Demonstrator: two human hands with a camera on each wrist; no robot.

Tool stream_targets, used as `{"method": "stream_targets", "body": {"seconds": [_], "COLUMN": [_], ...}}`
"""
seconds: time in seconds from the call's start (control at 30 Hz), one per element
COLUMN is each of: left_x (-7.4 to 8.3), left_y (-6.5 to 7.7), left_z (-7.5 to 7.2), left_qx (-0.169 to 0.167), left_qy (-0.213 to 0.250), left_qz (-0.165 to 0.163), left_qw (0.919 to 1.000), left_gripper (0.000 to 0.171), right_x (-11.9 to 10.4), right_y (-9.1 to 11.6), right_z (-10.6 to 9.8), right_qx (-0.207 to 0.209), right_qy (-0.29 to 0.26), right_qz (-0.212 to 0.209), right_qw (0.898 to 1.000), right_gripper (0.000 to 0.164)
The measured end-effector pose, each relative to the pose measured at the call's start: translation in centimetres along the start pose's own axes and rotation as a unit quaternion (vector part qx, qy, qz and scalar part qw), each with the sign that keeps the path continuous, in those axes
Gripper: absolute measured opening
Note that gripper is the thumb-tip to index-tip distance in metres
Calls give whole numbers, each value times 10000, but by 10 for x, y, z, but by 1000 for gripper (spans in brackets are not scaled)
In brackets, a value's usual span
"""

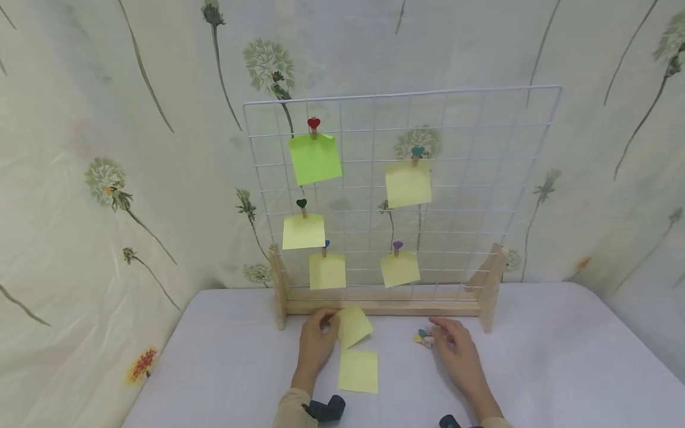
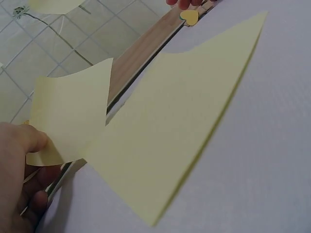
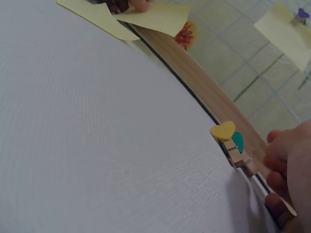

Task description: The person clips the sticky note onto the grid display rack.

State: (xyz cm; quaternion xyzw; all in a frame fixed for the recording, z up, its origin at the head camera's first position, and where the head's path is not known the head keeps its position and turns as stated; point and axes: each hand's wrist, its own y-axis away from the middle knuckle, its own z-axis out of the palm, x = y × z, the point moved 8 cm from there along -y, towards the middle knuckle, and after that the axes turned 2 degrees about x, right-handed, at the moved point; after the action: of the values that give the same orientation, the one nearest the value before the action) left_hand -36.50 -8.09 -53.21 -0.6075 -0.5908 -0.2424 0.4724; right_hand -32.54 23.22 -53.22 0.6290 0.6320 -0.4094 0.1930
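Observation:
My left hand (image 1: 318, 340) pinches a pale yellow sticky note (image 2: 73, 107) by its edge between thumb and fingers, lifted at a tilt. Just below it in the head view, a pad of yellow sticky notes (image 1: 358, 371) lies on the table. My right hand (image 1: 455, 352) hovers by two small wooden clothespins near the rack's base, fingers loosely bent. One clothespin carries a yellow heart (image 3: 223, 131), the other a teal heart (image 3: 237, 141). In the right wrist view the fingers (image 3: 279, 150) are beside the clothespins, with a gap between.
A white wire grid (image 1: 460, 178) stands behind on a wooden base (image 1: 385, 307). Clipped to it are a green note (image 1: 316, 159) and several yellow notes (image 1: 408, 184), each under a heart clothespin. A flowered cloth (image 1: 176, 107) hangs behind the white-covered table (image 1: 214, 356).

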Motion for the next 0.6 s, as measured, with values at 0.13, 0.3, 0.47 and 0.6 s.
{"method": "stream_targets", "body": {"seconds": [0.13,0.3,0.47,0.6], "left_x": [1,5,5,5], "left_y": [-2,-3,-2,-2], "left_z": [-2,-5,-7,-8], "left_qx": [69,120,153,157], "left_qy": [52,286,388,407], "left_qz": [124,240,232,182], "left_qw": [9999,9992,9989,9989], "left_gripper": [12,11,11,10], "right_x": [-1,-8,-13,-16], "right_y": [0,1,1,0], "right_z": [1,2,5,7], "right_qx": [-76,-163,-343,-335], "right_qy": [-72,-53,-63,139], "right_qz": [-50,-434,-781,-914], "right_qw": [9999,9989,9963,9952], "right_gripper": [30,38,48,49]}}
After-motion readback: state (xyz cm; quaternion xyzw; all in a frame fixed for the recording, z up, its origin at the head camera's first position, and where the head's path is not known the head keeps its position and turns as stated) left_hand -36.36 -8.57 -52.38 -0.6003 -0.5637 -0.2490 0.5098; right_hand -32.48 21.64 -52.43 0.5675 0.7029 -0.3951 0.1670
